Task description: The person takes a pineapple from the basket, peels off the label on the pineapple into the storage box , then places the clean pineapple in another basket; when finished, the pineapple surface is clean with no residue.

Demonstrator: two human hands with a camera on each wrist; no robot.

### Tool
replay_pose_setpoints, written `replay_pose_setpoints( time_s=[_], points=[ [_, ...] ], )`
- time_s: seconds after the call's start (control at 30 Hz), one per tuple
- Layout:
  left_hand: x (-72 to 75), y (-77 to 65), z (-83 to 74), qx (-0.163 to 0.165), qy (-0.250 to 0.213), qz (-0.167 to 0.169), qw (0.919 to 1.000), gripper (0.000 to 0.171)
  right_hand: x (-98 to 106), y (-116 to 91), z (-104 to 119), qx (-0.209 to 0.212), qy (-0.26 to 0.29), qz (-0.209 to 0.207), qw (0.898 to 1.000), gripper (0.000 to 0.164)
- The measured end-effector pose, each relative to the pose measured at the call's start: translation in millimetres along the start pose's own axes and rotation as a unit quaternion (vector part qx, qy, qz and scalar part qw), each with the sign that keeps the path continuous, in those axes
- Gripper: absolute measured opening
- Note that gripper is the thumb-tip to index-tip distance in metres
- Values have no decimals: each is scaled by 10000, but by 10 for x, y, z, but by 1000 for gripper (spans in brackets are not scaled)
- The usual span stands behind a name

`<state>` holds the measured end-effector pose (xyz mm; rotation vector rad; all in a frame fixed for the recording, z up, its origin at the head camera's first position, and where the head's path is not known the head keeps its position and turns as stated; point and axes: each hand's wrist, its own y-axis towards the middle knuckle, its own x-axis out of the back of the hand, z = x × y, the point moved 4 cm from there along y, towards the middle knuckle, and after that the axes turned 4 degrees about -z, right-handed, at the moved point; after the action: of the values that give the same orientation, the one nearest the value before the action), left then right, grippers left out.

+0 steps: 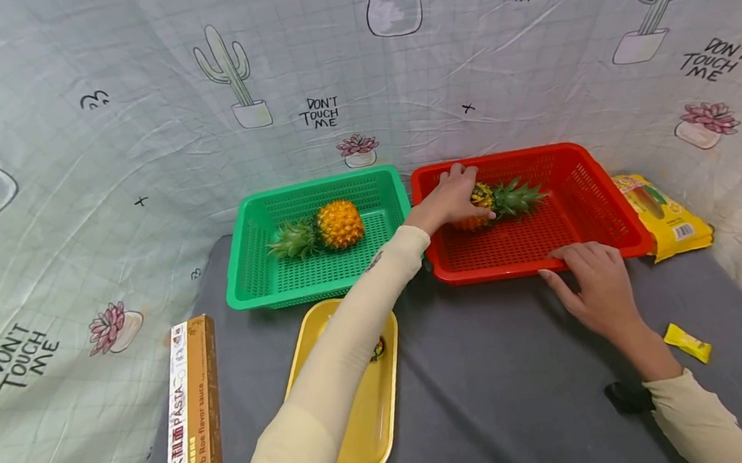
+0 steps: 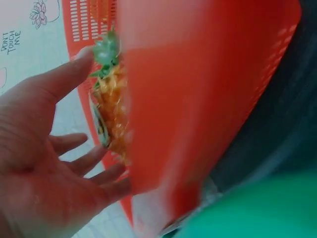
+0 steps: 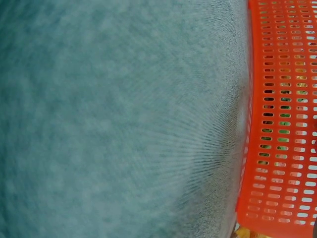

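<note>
A pineapple with a leafy crown (image 1: 520,196) lies on its side in the red basket (image 1: 593,192). My left hand (image 1: 452,197) reaches over the basket's left end, beside the fruit. In the left wrist view, its thumb is at the leaves and the spread fingers lie along the pineapple (image 2: 117,104), not closed around it. My right hand (image 1: 594,290) rests at the red basket's front rim, fingers over the edge and thumb in front. Another pineapple (image 1: 341,225) lies in the green basket (image 1: 265,296). The right wrist view shows the red basket's slotted side (image 3: 277,148) but hardly any hand.
Below the left forearm is a yellow tray (image 1: 377,434); the arm hides part of its contents. A pasta box (image 1: 192,409) lies at the left. On the right are a yellow bag (image 1: 664,216) and a small yellow packet (image 1: 687,342). Printed cloth (image 1: 400,98) hangs behind the baskets.
</note>
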<state>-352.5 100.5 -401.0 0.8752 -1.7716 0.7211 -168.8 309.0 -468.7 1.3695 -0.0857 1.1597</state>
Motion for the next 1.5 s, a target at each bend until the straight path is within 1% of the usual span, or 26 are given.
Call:
replay_pose_setpoints(
  time_s=[0.13,0.23,0.33,0.47,0.6,0.73,0.9,1.07,1.17,1.37,1.5],
  points=[
    [36,12,-17,60,38,205,9998,86,8,20,23,64,24,-151,9999,49],
    [55,25,-31,124,65,348,9993,83,4,25,28,65,22,-119,9999,49],
    [55,47,-47,173,190,461,9986,80,-6,25,23,52,-11,-47,10000,47],
    [42,78,-82,215,440,680,9965,88,-12,25,12,-3,-96,93,9999,48],
    [21,95,-96,291,546,902,9940,95,-8,29,9,-36,-145,188,9997,51],
    [-7,94,-57,356,670,963,9925,97,-3,29,17,-50,-131,226,9996,50],
    [-41,87,4,300,711,1049,9915,101,-1,17,13,-84,-130,240,9996,47],
    [-34,83,-1,414,512,1143,9913,106,-1,22,8,-62,-87,98,9999,46],
    [-25,82,-8,403,445,1165,9914,106,-1,23,10,-36,-58,41,10000,44],
    [-29,100,-9,251,633,1073,9919,103,2,18,8,-31,-54,11,10000,42],
    [-56,126,-3,193,668,976,9928,104,-7,7,-3,-18,-41,-8,10000,43]
  ],
)
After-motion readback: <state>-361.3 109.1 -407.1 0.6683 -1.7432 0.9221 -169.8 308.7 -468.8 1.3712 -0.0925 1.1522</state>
